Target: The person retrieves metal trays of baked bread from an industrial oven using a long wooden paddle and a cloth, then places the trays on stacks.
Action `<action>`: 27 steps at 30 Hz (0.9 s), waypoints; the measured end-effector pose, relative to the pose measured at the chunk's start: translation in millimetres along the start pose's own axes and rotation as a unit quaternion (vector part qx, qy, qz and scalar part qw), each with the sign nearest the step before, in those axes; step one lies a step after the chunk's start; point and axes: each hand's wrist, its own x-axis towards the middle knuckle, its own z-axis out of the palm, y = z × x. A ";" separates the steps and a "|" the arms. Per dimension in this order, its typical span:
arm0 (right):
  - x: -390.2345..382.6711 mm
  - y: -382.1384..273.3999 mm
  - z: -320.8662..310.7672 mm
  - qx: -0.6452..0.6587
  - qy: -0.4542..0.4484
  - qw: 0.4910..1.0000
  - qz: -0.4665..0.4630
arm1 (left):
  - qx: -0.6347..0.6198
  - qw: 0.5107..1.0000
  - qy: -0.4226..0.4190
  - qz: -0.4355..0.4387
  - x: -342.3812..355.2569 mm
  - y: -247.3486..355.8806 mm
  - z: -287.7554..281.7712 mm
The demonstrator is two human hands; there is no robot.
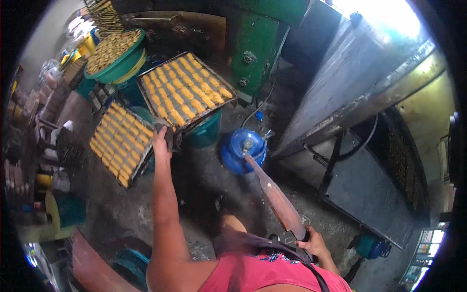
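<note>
My left hand (162,142) reaches forward and is closed on a dark grey cloth (169,136), at the near corner of a baking tray (230,100). Rows of golden, finger-shaped pastries (187,90) cover that tray, which rests tilted over a green tub (206,132). Just left of my hand stands a second baking tray (141,165) with similar rows of pastries. At my right side, my right hand (315,244) grips the lower end of a long wooden paddle (279,199). Its narrow far tip overlaps a blue gas cylinder (238,163) in view; contact cannot be told.
A green basin (114,70) heaped with small baked pieces stands at the far left. Ahead is a green metal cabinet (258,58) with knobs. A large metal hood (350,78) slants across the right, above a dark metal panel (369,190). A hose runs to the cylinder.
</note>
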 end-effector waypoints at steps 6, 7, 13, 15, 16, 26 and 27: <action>36.0 -52.2 -24.1 -0.039 -0.037 0.996 0.066 | 0.035 0.997 0.060 -0.025 110.3 -10.8 31.4; 39.6 -58.3 -22.3 -0.044 -0.041 0.996 0.069 | 0.047 0.995 0.075 -0.044 119.4 -15.6 39.3; 44.1 -68.1 -3.9 -0.045 -0.031 0.996 0.077 | 0.318 0.911 0.204 -0.165 146.7 -31.6 54.7; 30.9 -62.6 0.5 -0.069 -0.026 0.996 0.046 | 0.220 0.943 0.215 -0.130 168.0 -55.2 14.9; 21.7 -55.9 0.4 -0.061 -0.017 0.997 0.045 | 0.117 0.963 0.223 -0.098 166.5 -64.2 3.2; -136.9 147.4 19.5 -0.004 0.095 0.984 0.151 | 0.320 0.889 -0.282 -0.169 -264.8 -259.7 58.9; -158.3 177.1 21.3 -0.005 0.122 0.971 0.207 | 0.419 0.806 -0.383 -0.167 -313.0 -264.7 87.6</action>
